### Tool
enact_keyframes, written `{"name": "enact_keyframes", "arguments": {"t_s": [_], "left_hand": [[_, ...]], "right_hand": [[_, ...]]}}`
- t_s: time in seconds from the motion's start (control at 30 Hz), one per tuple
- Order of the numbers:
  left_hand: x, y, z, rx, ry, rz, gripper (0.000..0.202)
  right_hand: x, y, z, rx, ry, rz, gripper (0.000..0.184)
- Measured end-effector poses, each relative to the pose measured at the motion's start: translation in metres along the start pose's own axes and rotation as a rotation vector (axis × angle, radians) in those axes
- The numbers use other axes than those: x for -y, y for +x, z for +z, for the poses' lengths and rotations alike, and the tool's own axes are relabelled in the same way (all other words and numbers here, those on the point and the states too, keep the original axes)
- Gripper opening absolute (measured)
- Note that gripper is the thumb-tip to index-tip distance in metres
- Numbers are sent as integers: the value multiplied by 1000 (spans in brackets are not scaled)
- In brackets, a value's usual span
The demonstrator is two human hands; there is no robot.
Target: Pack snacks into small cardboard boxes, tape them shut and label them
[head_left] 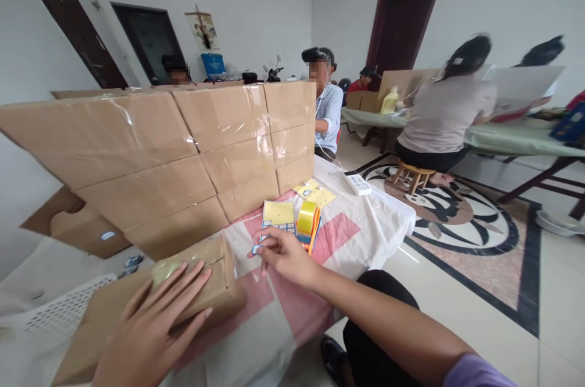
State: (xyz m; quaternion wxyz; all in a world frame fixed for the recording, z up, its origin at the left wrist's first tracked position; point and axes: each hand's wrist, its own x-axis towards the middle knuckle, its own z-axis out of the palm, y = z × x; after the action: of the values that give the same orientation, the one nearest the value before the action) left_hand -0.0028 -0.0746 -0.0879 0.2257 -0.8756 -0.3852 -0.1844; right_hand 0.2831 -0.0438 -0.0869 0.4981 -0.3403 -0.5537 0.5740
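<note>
Beneath the left hand [148,323], a brown cardboard box [228,280] is pressed by fingers spread flat across its top, thumb splayed along the near side. Over at the right hand [290,256], a tiny blue-and-white sticker [255,250] is pinched between thumb and forefinger, held just off the box's right side! Delicate stuff: such a sticker is best gripped by its very edge, so the presumably tacky back is left untouched, and the box is best steadied by an even, flat press. Just beyond the right hand, a yellow printed sheet [278,211] is laid flat, blue-edged squares in rows; beside it, a smooth, round roll of yellow tape [308,217] is seated in an orange holder [315,230]. Below both hands, a creased red-and-white cloth [342,230] is spread. Ahead of the left hand, cardboard cartons [233,131] are stacked wall-like, matt brown faces crossed by gleaming clear tape.
</note>
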Motion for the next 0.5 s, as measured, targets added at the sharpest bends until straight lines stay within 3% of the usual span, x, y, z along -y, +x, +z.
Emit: {"name": "enact_keyframes", "arguments": {"t_s": [0.17, 0.3, 0.5], "left_hand": [[-1, -1, -12, 61, -26, 70, 69], [0, 0, -11, 68, -26, 75, 71], [11, 4, -2, -24, -25, 171, 77]], "right_hand": [[-2, -9, -2, 122, -198, -79, 10], [-7, -12, -2, 165, -426, -134, 18], [-22, -11, -5, 205, -620, -124, 30]]}}
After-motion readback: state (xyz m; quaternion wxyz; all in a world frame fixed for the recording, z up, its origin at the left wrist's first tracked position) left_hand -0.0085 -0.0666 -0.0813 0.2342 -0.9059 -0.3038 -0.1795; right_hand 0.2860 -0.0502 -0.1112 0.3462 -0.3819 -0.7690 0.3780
